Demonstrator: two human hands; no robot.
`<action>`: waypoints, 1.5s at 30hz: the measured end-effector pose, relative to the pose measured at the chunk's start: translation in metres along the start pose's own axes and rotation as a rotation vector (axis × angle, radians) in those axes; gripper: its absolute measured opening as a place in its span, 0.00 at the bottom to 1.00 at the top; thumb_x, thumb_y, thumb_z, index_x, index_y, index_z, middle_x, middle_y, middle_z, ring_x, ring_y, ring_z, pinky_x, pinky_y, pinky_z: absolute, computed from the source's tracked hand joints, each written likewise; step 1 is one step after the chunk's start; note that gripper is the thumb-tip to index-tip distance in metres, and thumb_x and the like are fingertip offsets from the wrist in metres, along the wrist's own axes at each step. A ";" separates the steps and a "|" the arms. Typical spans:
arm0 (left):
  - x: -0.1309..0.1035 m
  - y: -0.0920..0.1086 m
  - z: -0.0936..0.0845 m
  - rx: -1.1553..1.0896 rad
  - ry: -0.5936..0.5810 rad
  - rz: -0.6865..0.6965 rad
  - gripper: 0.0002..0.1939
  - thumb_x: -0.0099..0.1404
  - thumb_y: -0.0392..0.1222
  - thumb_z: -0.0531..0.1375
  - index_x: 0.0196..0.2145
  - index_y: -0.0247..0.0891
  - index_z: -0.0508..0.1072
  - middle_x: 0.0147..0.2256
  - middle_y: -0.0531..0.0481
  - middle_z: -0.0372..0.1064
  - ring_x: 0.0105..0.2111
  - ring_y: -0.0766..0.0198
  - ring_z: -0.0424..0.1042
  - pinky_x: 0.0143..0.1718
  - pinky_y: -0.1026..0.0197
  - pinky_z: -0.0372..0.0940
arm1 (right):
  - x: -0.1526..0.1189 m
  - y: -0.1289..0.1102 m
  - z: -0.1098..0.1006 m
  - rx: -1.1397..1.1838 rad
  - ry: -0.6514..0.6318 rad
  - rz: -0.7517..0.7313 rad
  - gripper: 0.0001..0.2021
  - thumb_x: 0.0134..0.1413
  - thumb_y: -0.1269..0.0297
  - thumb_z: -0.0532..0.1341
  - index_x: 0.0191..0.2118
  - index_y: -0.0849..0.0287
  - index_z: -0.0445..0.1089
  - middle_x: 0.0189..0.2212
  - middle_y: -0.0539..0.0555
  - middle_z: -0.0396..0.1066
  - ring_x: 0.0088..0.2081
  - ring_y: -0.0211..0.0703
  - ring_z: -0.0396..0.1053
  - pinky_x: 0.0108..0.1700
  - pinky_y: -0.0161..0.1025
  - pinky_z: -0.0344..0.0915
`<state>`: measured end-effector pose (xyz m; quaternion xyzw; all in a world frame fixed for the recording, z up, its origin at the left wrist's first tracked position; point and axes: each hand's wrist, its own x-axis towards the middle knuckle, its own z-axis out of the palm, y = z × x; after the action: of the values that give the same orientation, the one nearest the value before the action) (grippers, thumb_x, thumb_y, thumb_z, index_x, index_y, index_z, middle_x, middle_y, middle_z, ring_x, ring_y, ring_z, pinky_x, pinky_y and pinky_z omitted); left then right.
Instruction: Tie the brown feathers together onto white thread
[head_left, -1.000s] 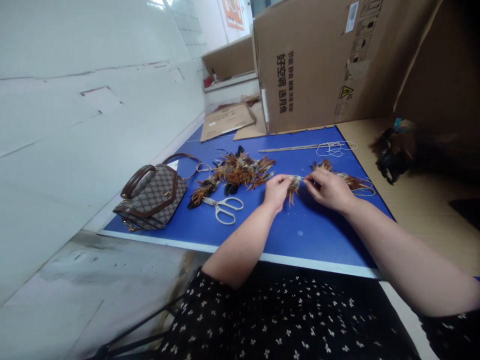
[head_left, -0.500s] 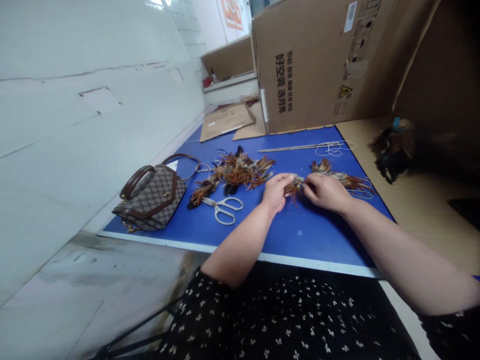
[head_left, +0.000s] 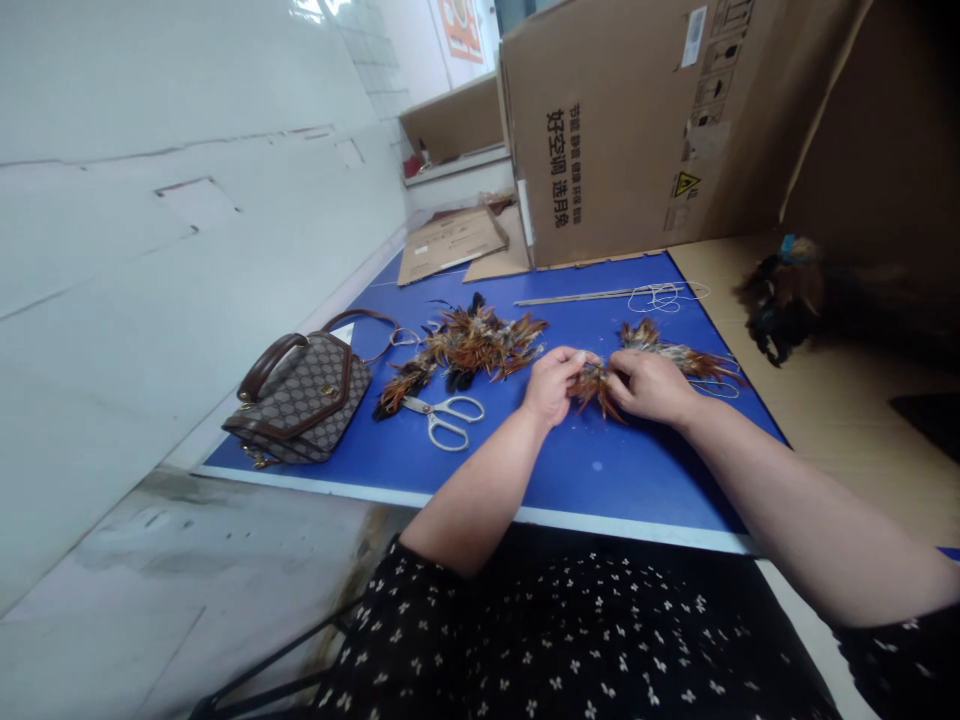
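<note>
Between my two hands hangs a small bunch of brown feathers (head_left: 595, 390) over the blue table (head_left: 592, 480). My left hand (head_left: 553, 385) pinches it from the left, fingers closed. From the right, my right hand (head_left: 649, 385) has its fingertips closed on the same bunch. A larger heap of brown and black feathers (head_left: 480, 342) lies left of my hands. Another feather bundle (head_left: 675, 355) with white string rests just behind and right of my right hand. Open-handled scissors (head_left: 450, 420) lie in front of the heap.
A patterned handbag (head_left: 307, 395) stands at the table's left end. Thin sticks (head_left: 592, 297) and loose string (head_left: 664, 297) lie at the back. A big cardboard box (head_left: 622, 130) rises behind, with flat cardboard (head_left: 450, 243) beside it. Dark feathers (head_left: 784, 300) are at the right.
The feathers between my hands now fan out downward and show more fully. My right hand has shifted slightly, and the whole view has moved a little.
</note>
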<state>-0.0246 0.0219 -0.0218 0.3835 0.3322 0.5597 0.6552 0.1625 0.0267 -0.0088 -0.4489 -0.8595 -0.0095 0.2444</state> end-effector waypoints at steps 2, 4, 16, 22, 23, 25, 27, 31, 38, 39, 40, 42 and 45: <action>-0.001 0.000 0.000 0.016 -0.015 0.011 0.18 0.57 0.49 0.73 0.33 0.34 0.74 0.33 0.49 0.76 0.23 0.73 0.66 0.24 0.68 0.58 | 0.000 -0.002 0.000 -0.008 0.006 0.003 0.09 0.61 0.64 0.56 0.28 0.56 0.65 0.28 0.56 0.73 0.29 0.45 0.67 0.32 0.41 0.53; -0.002 0.001 0.001 0.040 -0.026 0.019 0.18 0.58 0.51 0.72 0.32 0.35 0.73 0.27 0.53 0.70 0.19 0.76 0.58 0.20 0.69 0.50 | 0.000 -0.004 0.000 -0.018 0.016 0.007 0.09 0.60 0.64 0.56 0.28 0.56 0.65 0.28 0.56 0.73 0.29 0.45 0.67 0.32 0.41 0.51; -0.004 0.000 0.012 0.180 0.063 0.078 0.23 0.61 0.60 0.68 0.29 0.37 0.67 0.17 0.61 0.51 0.16 0.75 0.45 0.19 0.66 0.40 | 0.001 -0.013 -0.001 -0.103 0.004 0.060 0.08 0.59 0.64 0.56 0.31 0.58 0.69 0.32 0.58 0.75 0.30 0.46 0.67 0.32 0.42 0.48; -0.003 -0.004 0.012 0.218 0.114 0.074 0.23 0.63 0.59 0.67 0.29 0.36 0.67 0.17 0.60 0.53 0.17 0.76 0.46 0.20 0.67 0.40 | 0.000 -0.014 0.001 -0.130 -0.019 0.077 0.08 0.59 0.63 0.57 0.32 0.58 0.70 0.33 0.59 0.76 0.31 0.47 0.68 0.31 0.42 0.47; -0.003 -0.004 0.012 0.221 0.120 0.075 0.23 0.63 0.59 0.67 0.29 0.36 0.67 0.17 0.60 0.53 0.17 0.76 0.47 0.20 0.67 0.41 | 0.001 -0.014 0.001 -0.131 -0.021 0.078 0.08 0.59 0.63 0.57 0.32 0.58 0.70 0.33 0.59 0.76 0.31 0.47 0.68 0.31 0.42 0.47; -0.002 -0.004 0.012 0.220 0.128 0.081 0.23 0.63 0.58 0.67 0.28 0.36 0.67 0.17 0.60 0.53 0.17 0.76 0.48 0.20 0.67 0.42 | 0.001 -0.014 0.002 -0.127 -0.016 0.077 0.08 0.59 0.63 0.57 0.31 0.58 0.69 0.33 0.59 0.75 0.31 0.47 0.68 0.31 0.42 0.47; -0.002 -0.003 0.009 0.211 0.124 0.073 0.23 0.64 0.58 0.67 0.28 0.36 0.68 0.17 0.60 0.52 0.17 0.76 0.47 0.20 0.68 0.42 | 0.001 -0.012 0.002 -0.110 0.001 0.070 0.08 0.59 0.63 0.57 0.30 0.57 0.68 0.32 0.58 0.75 0.30 0.46 0.67 0.31 0.42 0.47; 0.002 -0.001 -0.001 0.199 0.087 0.035 0.20 0.64 0.57 0.68 0.31 0.36 0.71 0.17 0.60 0.54 0.16 0.75 0.48 0.20 0.67 0.42 | -0.001 -0.002 0.005 0.010 0.026 0.025 0.09 0.60 0.63 0.56 0.28 0.56 0.63 0.28 0.55 0.71 0.28 0.44 0.64 0.31 0.41 0.49; 0.008 -0.003 -0.008 0.164 0.082 0.057 0.15 0.64 0.50 0.68 0.34 0.34 0.75 0.32 0.47 0.75 0.29 0.69 0.70 0.34 0.65 0.63 | -0.003 0.009 0.008 0.149 0.097 0.004 0.11 0.62 0.62 0.56 0.27 0.55 0.59 0.26 0.53 0.67 0.29 0.43 0.63 0.33 0.40 0.53; 0.008 -0.004 -0.007 0.144 0.078 0.045 0.14 0.64 0.50 0.68 0.34 0.34 0.75 0.35 0.46 0.77 0.31 0.67 0.71 0.36 0.64 0.65 | -0.002 0.008 0.008 0.160 0.090 -0.007 0.11 0.62 0.62 0.56 0.27 0.55 0.60 0.26 0.53 0.67 0.29 0.44 0.63 0.33 0.40 0.54; 0.008 -0.004 -0.006 0.129 0.072 0.028 0.14 0.65 0.50 0.68 0.34 0.35 0.74 0.35 0.46 0.77 0.32 0.67 0.72 0.37 0.63 0.65 | -0.002 0.007 0.008 0.170 0.080 -0.019 0.11 0.62 0.62 0.56 0.28 0.55 0.60 0.26 0.53 0.67 0.29 0.44 0.63 0.33 0.40 0.54; 0.007 -0.005 -0.005 0.110 0.055 -0.009 0.15 0.66 0.51 0.67 0.35 0.35 0.73 0.34 0.47 0.77 0.30 0.68 0.72 0.35 0.65 0.63 | -0.002 0.005 0.007 0.185 0.064 -0.033 0.11 0.62 0.61 0.56 0.28 0.55 0.60 0.26 0.53 0.67 0.29 0.44 0.63 0.34 0.40 0.54; 0.006 -0.006 -0.003 0.100 0.018 -0.058 0.17 0.65 0.53 0.68 0.39 0.35 0.73 0.33 0.48 0.75 0.30 0.68 0.73 0.32 0.66 0.61 | -0.002 0.003 0.006 0.191 0.052 -0.027 0.11 0.62 0.61 0.56 0.28 0.55 0.61 0.26 0.54 0.67 0.28 0.44 0.63 0.34 0.40 0.55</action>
<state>-0.0237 0.0276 -0.0283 0.4010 0.3764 0.5267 0.6481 0.1633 0.0288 -0.0152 -0.4114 -0.8558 0.0575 0.3083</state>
